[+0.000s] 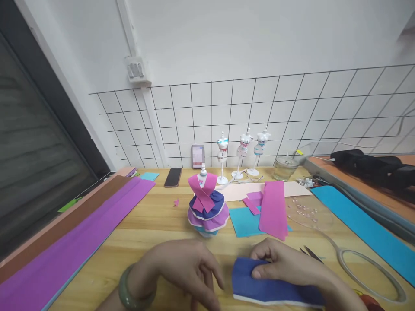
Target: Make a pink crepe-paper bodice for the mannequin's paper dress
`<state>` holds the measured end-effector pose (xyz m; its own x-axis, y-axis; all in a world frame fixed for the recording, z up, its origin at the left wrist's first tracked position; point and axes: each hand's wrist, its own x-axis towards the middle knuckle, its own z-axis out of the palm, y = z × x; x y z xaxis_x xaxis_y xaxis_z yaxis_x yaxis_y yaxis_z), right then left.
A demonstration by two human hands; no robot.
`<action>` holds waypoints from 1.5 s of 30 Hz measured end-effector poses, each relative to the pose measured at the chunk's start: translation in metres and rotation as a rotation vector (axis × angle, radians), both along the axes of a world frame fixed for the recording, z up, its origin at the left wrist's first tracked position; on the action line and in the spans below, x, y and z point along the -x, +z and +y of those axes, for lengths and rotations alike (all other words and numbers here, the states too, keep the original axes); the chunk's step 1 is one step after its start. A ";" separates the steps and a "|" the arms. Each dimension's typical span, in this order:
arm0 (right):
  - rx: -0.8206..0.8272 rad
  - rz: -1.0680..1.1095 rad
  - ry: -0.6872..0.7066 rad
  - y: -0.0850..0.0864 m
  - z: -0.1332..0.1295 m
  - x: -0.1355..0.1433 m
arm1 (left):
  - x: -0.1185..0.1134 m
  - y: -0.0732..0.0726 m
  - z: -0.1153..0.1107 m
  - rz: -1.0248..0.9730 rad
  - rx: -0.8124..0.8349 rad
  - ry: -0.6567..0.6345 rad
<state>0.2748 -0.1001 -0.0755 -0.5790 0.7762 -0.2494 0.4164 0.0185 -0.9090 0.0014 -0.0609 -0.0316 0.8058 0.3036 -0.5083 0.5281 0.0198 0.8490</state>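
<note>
My right hand (pixel 279 263) pinches a dark blue piece of crepe paper (pixel 256 283) with a white strip along its near edge, its thumb on top. To the left of it, my left hand (pixel 191 268) hovers over the table with fingers apart and pointing down, nothing seen in them; a green bangle (pixel 132 289) circles that wrist. Beyond both hands stands a small mannequin in a dress (pixel 207 203), with a crossed pink top and blue and purple tiers trimmed in white. Scissors (pixel 311 254), partly hidden, lie behind my right forearm.
Pink (pixel 274 207) and turquoise sheets (pixel 243 222) lie right of the dress. Three bare mannequins (pixel 222 151), a glass (pixel 285 166) and a phone (pixel 173 177) stand or lie at the back. Long purple paper (pixel 87 242) runs along the left; a ring-shaped magnifier (pixel 369 276) lies right.
</note>
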 end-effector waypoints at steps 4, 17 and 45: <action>-0.023 -0.082 0.004 -0.003 -0.002 0.009 | 0.024 0.018 0.020 -0.296 -0.284 0.484; -0.158 -0.058 -0.095 -0.011 -0.004 0.015 | 0.002 0.021 0.065 -0.761 -0.543 0.682; -0.579 -0.584 -0.525 -0.038 0.035 -0.027 | -0.009 0.011 0.069 -0.689 -0.682 0.785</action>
